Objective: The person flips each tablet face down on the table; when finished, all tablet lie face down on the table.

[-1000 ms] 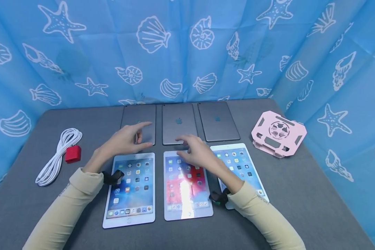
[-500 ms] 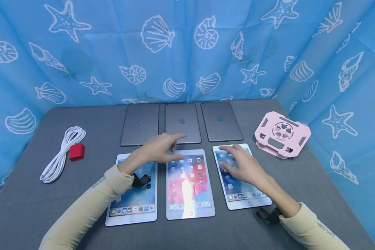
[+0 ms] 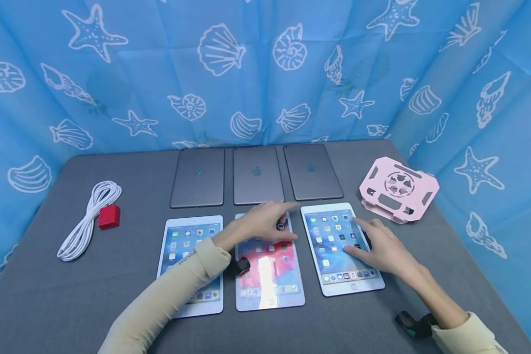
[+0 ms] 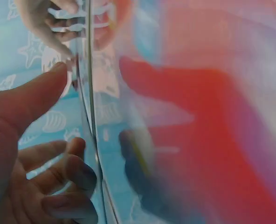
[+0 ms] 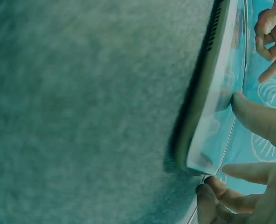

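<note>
Three lit tablets lie face up in a front row on the grey table [image 3: 48, 275]. My left hand [image 3: 292, 221] hovers over the top of the middle tablet [image 3: 270, 275], fingers stretched rightward and holding nothing. Its red screen [image 4: 198, 116] fills the left wrist view beside that hand [image 4: 68, 121]. My right hand [image 3: 357, 237] holds the right tablet [image 3: 332, 236] at its right edge, thumb on the glass and fingers along the rim. In the right wrist view, the hand [image 5: 222, 144] pinches that edge [image 5: 208, 93]. The left tablet [image 3: 181, 241] is partly under my forearm.
Three dark tablets [image 3: 256, 174] lie face down in a back row. A coiled white cable [image 3: 86, 221] with a red plug [image 3: 108, 217] sits at the left. A pink stand [image 3: 398, 189] is at the right. Blue shell-print curtains [image 3: 265, 73] enclose the table.
Both hands moved right. The left hand went from the left back tablet to the middle front tablet. The right hand went from the middle tablet to the right tablet's edge.
</note>
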Demonstrator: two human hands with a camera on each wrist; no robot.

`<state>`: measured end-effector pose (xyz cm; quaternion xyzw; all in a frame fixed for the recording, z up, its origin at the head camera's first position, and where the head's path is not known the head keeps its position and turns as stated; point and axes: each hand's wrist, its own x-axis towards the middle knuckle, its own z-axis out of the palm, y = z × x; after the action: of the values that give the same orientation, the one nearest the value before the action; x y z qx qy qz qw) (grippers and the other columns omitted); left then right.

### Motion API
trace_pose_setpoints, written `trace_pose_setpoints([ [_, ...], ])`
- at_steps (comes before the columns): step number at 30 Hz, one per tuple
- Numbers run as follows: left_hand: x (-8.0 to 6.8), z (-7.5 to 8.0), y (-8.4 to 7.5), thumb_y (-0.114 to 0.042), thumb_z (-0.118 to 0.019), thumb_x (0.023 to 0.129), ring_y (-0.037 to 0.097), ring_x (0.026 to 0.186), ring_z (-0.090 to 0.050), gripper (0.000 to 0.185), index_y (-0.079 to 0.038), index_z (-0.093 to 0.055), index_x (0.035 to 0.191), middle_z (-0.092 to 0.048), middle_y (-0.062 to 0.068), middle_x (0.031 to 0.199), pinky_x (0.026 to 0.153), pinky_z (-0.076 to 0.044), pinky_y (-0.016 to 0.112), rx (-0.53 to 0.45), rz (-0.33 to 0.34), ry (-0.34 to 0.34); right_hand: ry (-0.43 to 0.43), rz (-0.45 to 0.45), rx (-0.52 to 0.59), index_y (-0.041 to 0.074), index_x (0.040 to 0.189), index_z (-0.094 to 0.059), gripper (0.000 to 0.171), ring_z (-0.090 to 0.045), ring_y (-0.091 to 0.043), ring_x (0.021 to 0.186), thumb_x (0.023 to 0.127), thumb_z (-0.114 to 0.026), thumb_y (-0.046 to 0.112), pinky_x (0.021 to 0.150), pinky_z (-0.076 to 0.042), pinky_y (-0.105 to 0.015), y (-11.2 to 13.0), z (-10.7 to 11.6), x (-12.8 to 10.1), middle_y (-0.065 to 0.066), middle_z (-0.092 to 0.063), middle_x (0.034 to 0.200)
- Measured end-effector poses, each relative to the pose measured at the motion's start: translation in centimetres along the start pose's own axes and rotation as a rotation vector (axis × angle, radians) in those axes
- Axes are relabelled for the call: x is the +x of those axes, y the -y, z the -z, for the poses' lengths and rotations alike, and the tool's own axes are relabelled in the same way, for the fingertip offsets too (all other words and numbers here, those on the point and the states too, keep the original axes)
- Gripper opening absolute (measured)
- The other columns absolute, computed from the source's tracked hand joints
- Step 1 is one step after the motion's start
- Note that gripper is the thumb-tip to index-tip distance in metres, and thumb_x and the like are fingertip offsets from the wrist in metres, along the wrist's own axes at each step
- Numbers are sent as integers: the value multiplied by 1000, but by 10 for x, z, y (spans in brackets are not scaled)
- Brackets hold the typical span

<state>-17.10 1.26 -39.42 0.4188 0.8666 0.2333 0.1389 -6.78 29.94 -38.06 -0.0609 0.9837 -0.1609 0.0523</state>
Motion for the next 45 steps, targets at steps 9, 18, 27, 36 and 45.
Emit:
trace_pose_setpoints([
  [9,20,-11,-19,-60,-77,84,27,133,-57,106,-10,-27,162,-49,14,153,107,-50,44,86,177,105,144,-86,61,-21,144,-39,92,-48,-26,84,88,-80,39,68,-43,-36,-11,0,4,-26,-54,106],
  [18,29,-28,-29,-66,-79,79,29,125,-62,111,-10,-31,161,-43,13,160,90,-56,40,172,263,21,129,-27,249,-17,136,-51,75,-52,-14,71,86,-83,29,57,-38,-23,-15,-1,10,-8,-58,84],
  [27,32,-31,-30,-61,-88,69,24,116,-64,106,-10,-47,152,-58,8,143,85,-56,41,128,303,-44,143,-121,289,-20,143,-39,87,-51,-18,78,85,-84,27,61,-40,-23,-15,-1,10,-11,-58,89],
  [36,35,-34,-31,-61,-91,65,19,99,-64,104,-11,-52,148,-65,4,128,68,-52,33,141,319,-66,68,-143,389,-13,152,-33,88,-44,-15,77,86,-83,16,61,-36,-24,-11,7,2,-11,-52,94],
  [45,31,-34,-27,-61,-90,67,17,104,-61,111,-10,-45,154,-64,3,131,75,-52,30,101,315,-72,47,-64,560,-6,156,-32,69,-57,-6,70,98,-67,10,59,-52,-25,0,29,-4,-17,-48,113],
])
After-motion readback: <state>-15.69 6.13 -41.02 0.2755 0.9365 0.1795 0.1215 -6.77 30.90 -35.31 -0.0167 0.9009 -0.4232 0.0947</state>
